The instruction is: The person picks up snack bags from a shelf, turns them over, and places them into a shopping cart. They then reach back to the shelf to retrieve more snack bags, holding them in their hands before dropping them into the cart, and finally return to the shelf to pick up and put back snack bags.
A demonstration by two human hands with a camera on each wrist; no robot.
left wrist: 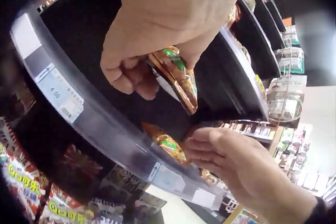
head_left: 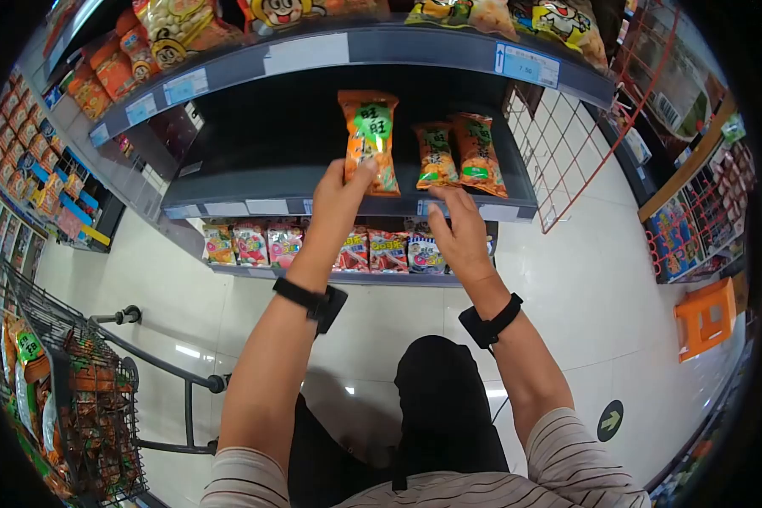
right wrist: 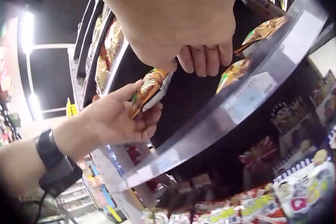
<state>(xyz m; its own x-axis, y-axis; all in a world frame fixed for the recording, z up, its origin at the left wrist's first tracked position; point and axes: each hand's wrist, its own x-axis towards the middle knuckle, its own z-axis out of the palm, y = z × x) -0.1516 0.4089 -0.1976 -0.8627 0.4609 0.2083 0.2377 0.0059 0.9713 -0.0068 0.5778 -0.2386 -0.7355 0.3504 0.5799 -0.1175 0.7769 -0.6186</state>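
My left hand (head_left: 338, 193) grips an orange snack bag (head_left: 371, 140) by its lower part, thumb on the front and fingers behind. The bag stands upright before the dark shelf (head_left: 262, 140), its green label facing me. To its right, two similar bags, a smaller one (head_left: 436, 155) and a longer one (head_left: 480, 154), lie side by side at the shelf's front. Just below them, my right hand (head_left: 461, 237) has its fingertips at the shelf edge, holding nothing. The right wrist view shows this right hand (right wrist: 178, 24) with loosely bent fingers beside the held bag (right wrist: 149, 92).
Colourful candy bags (head_left: 389, 251) line the lower shelf. Larger snack packs (head_left: 178, 30) fill the shelf above. A red wire grid (head_left: 558, 152) bounds the right side. At the lower left stands a shopping cart (head_left: 101, 423) with snack bags; an orange stool (head_left: 706, 317) is at right.
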